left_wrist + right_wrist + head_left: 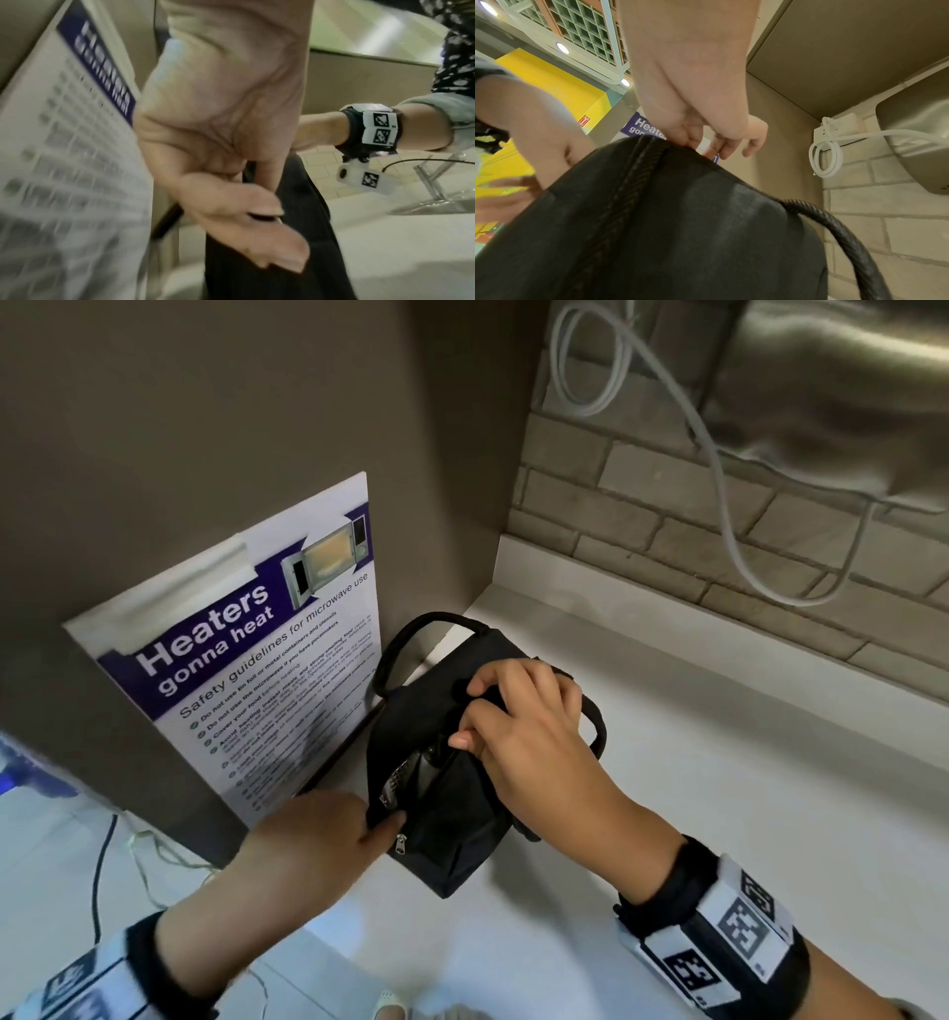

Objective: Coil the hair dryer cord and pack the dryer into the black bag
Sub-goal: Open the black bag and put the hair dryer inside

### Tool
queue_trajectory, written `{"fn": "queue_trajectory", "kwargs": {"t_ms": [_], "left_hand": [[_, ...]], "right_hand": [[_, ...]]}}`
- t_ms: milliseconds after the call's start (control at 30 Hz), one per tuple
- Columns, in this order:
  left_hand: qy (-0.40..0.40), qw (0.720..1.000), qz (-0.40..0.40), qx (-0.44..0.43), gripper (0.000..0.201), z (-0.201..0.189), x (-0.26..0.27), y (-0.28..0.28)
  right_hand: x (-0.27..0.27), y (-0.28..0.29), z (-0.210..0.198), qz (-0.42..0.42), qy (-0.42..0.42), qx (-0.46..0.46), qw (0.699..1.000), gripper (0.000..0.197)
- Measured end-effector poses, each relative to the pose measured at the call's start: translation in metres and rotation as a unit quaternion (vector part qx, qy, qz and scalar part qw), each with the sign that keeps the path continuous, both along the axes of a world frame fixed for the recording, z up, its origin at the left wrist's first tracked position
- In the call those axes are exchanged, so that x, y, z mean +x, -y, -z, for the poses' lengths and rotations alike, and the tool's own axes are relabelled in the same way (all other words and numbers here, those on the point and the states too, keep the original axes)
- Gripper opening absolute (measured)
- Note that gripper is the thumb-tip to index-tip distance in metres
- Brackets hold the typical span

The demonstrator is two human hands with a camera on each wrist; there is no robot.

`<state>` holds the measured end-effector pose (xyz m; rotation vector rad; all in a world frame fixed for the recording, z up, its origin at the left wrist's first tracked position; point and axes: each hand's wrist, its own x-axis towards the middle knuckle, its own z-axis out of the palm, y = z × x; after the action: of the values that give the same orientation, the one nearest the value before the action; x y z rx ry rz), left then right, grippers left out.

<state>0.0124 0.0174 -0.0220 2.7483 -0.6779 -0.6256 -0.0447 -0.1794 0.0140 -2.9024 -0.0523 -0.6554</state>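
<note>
The black bag (452, 839) stands on the white counter (719, 762) in the corner, its top zipper partly undone. Through the gap shows a dark, shiny part of the hair dryer (426, 762); its cord is hidden. My right hand (513, 711) grips the bag's top fabric beside the opening, fingers curled over it. My left hand (328, 829) holds the bag's near end, thumb pressed just above the zipper pull (401, 840). The left wrist view shows that hand (231, 203) against the bag (282, 263). The right wrist view shows the right hand (706, 138) on the bag (680, 223).
A microwave safety poster (246, 670) leans on the brown side wall, left of the bag. A white cable (719, 505) hangs from a steel appliance (847, 403) on the brick wall. The bag's carry handle (411, 634) arches toward the corner. The counter's front edge runs below my wrists.
</note>
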Motion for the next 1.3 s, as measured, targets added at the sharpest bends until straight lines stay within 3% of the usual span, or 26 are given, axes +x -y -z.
{"fn": "queue_trajectory", "kwargs": {"t_ms": [67,100,233,367,433,500,600,667,800,867,967,1067,1167,1300], "left_hand": [[-0.211,0.971,-0.088,-0.074,0.047,0.005,0.002,0.006],[-0.271,0.947,-0.127,-0.117,0.044,0.006,0.002,0.008],[-0.378,0.872,-0.202,-0.236,0.036,0.007,0.001,0.008],[-0.485,0.77,-0.275,-0.312,0.027,0.008,-0.003,0.005],[-0.502,0.754,-0.277,-0.32,0.02,0.01,-0.004,0.004],[-0.489,0.772,-0.253,-0.316,0.019,0.008,-0.005,0.006],[-0.43,0.839,-0.189,-0.276,0.027,-0.002,-0.006,0.008],[-0.388,0.869,-0.158,-0.264,0.03,-0.013,-0.006,0.009],[-0.33,0.878,-0.147,-0.314,0.034,-0.038,-0.01,0.016],[-0.293,0.882,-0.145,-0.338,0.035,-0.044,-0.014,0.02],[-0.178,0.924,-0.092,-0.327,0.037,-0.042,-0.018,0.017],[-0.08,0.949,-0.021,-0.303,0.03,-0.038,-0.02,0.009],[-0.049,0.954,0.05,-0.292,0.031,-0.035,-0.018,0.004],[-0.037,0.95,0.103,-0.292,0.015,-0.039,-0.01,0.001]], "right_hand": [[0.0,-0.002,0.0,0.003,0.009,0.003,1.0,0.034],[-0.001,-0.003,-0.001,0.003,0.014,0.002,1.0,0.033],[-0.006,-0.007,-0.004,-0.001,0.032,0.002,0.999,0.027],[-0.012,-0.013,-0.006,-0.015,0.04,-0.005,0.999,0.026],[-0.013,-0.017,-0.005,-0.02,0.04,-0.009,0.999,0.026],[-0.013,-0.016,-0.005,-0.02,0.033,-0.01,0.999,0.027],[-0.015,-0.01,-0.006,-0.018,0.026,-0.017,0.999,0.029],[-0.017,-0.008,-0.007,-0.036,0.023,-0.009,0.999,0.028],[-0.019,-0.013,-0.008,-0.119,-0.037,0.053,0.991,0.029],[-0.021,-0.017,-0.006,-0.131,-0.043,0.029,0.99,0.023],[-0.022,-0.027,0.002,-0.115,0.004,-0.019,0.993,0.007],[-0.023,-0.034,0.011,-0.098,0.014,-0.015,0.995,0.006],[-0.023,-0.035,0.016,-0.09,0.001,0.029,0.996,0.01],[-0.021,-0.03,0.009,-0.1,0.015,0.132,0.986,0.01]]}}
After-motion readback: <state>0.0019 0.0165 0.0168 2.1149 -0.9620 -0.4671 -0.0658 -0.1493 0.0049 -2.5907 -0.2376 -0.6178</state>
